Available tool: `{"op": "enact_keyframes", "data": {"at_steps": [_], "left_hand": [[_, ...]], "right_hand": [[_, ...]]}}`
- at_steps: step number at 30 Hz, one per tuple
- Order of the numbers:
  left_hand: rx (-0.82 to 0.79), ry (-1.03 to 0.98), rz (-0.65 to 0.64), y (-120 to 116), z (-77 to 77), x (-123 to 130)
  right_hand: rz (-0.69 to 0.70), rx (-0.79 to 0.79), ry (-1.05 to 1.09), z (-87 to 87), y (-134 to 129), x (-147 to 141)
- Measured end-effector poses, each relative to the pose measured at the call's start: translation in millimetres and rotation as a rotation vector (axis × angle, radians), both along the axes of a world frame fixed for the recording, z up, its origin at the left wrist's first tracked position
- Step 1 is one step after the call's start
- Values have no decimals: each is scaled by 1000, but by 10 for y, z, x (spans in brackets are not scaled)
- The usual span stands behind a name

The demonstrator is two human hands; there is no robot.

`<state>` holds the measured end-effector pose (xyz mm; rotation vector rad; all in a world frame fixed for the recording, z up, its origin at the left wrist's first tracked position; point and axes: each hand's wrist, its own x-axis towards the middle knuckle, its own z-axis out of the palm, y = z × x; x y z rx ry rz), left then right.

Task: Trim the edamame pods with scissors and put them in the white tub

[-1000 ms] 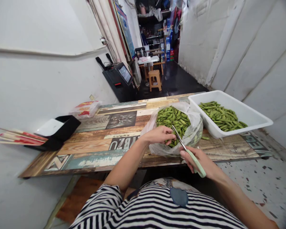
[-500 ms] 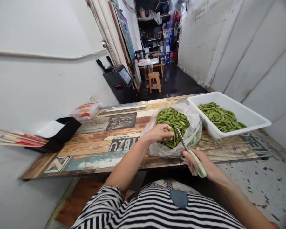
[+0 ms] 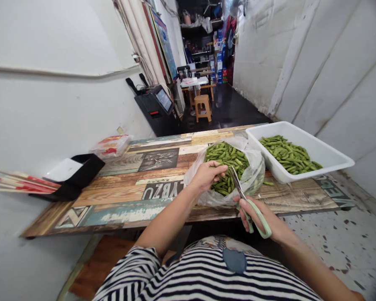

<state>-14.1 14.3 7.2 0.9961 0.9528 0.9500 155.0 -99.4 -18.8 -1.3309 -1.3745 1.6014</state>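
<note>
Left grip (image 3: 206, 175) pressing fingertips together over pods (image 3: 227, 154) in open bag (image 3: 255, 172), can't tell if pinching one; right grip (image 3: 268, 212) holding scissors (image 3: 240, 190) by handles, probably for blade control; bag sitting beside tub (image 3: 301, 177), likely for reach.

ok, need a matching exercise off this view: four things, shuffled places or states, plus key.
1. scissors
2. tub
3. stool
4. black holder

A. on the floor, beyond the table
B. contains red-and-pale sticks
C. in the right hand
D. white, with green pods inside

Pairs: 1-C, 2-D, 3-A, 4-B
</note>
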Motion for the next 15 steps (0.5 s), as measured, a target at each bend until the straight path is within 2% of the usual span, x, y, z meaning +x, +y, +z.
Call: {"op": "enact_keyframes", "data": {"at_steps": [3, 9, 12, 15], "left_hand": [[-27, -81, 101, -79, -52, 92], [-51, -142, 166, -224, -140, 234], [-101, -163, 159, -199, -132, 201], [-150, -185, 209, -84, -73, 75]], "right_hand": [[-5, 39, 6, 7, 9, -25], [-28, 57, 3, 7, 60, -63], [-80, 19, -13, -48, 83, -58], [-109, 14, -25, -87, 91, -8]]}}
